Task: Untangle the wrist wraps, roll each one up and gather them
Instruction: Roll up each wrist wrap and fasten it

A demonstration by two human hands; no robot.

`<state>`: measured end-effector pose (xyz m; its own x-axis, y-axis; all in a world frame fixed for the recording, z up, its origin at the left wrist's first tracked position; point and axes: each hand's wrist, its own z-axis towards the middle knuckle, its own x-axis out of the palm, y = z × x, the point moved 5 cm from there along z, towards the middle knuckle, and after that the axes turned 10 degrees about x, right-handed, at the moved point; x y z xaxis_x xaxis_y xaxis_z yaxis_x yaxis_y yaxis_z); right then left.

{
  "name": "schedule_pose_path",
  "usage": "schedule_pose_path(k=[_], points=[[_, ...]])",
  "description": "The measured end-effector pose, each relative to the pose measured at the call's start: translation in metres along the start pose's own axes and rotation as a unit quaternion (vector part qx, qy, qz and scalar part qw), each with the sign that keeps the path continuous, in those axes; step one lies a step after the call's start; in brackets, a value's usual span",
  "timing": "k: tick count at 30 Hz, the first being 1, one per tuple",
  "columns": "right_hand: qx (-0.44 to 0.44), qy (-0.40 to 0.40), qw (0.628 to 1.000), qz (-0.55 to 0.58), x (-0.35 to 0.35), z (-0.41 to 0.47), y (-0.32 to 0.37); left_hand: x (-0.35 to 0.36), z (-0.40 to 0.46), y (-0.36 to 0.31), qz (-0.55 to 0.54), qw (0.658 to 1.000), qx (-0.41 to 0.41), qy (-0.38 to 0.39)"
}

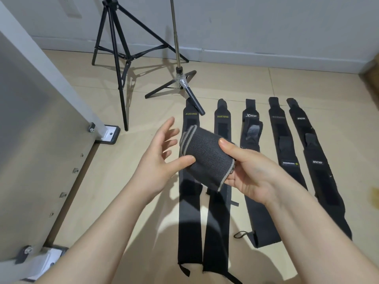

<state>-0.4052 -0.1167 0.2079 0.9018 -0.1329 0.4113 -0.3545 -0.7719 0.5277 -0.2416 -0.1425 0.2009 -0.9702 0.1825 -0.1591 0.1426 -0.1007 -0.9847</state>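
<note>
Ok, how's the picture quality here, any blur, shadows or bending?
Head view: left hand slightly motion-blurred; right hand and grey wrap sharp; tripod casts soft shadows on the floor; wide-angle bending at edges; brand print on the flat wraps partly readable.

The roll (207, 158) is dark grey knit with lighter grey edging. Five wraps (189, 212) on the beige tiled floor (127, 181) are black; two bear yellow-green lettering, the others white. The tripod (121, 58) is black.
</note>
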Motion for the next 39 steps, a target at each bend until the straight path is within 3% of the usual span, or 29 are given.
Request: schedule_pose_path(k=[3,5,8,12,17,19,24,27,31,39], points=[[0.024,-0.002,0.999,-0.037,0.001,0.0,-0.003,0.004,-0.003,-0.006,-0.039,0.996,0.039,0.075],[0.005,-0.038,0.995,-0.088,-0.003,0.002,0.0,0.006,-0.003,-0.01,-0.066,0.996,0.026,0.049],[-0.104,-0.123,0.967,-0.197,-0.013,0.0,0.015,0.01,-0.002,-0.014,-0.093,0.996,0.005,-0.016],[-0.205,-0.053,0.945,-0.247,-0.003,-0.009,0.02,0.009,-0.001,-0.008,-0.14,0.988,-0.021,-0.056],[-0.249,-0.083,0.924,-0.276,0.001,-0.009,0.022,0.009,-0.003,0.001,-0.185,0.98,-0.078,-0.018],[-0.229,-0.077,0.936,-0.257,-0.001,-0.008,0.023,0.01,-0.004,-0.004,-0.182,0.981,-0.066,-0.005],[-0.052,-0.045,0.97,-0.234,-0.009,0.003,0.008,0.009,-0.004,-0.001,-0.171,0.983,-0.064,0.015],[0.0,-0.022,0.979,-0.202,-0.009,0.006,0.003,0.007,-0.005,0.001,-0.168,0.983,-0.072,0.029],[0.012,0.01,0.994,-0.108,-0.005,0.009,0.002,0.011,-0.005,0.0,-0.237,0.967,-0.093,0.015],[-0.063,-0.08,0.993,-0.059,-0.006,0.008,0.006,0.01,-0.002,-0.001,-0.233,0.969,-0.07,-0.031]])
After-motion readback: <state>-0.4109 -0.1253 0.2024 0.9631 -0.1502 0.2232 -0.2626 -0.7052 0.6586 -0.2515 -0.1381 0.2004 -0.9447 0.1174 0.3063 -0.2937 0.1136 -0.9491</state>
